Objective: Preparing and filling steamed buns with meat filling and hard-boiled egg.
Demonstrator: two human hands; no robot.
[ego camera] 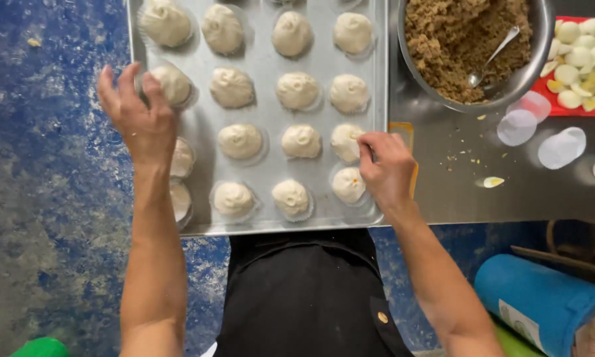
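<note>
A metal baking tray (257,221) holds several pale dough buns on paper liners, in rows. My left hand (138,112) is at the tray's left side, fingers closed around one bun (173,83) in the second row. My right hand (384,168) rests at the tray's right edge, fingertips on the liner of a bun (345,141) in the third row, just above another bun (348,184). My black apron (304,291) shows below the tray.
A metal bowl (539,46) of brown minced filling with a spoon (492,56) stands on the steel table (469,192) at right. Beside it lie loose round paper liners (562,147) and a red tray of egg pieces (585,53). A blue cylinder (535,301) sits lower right. The floor is blue.
</note>
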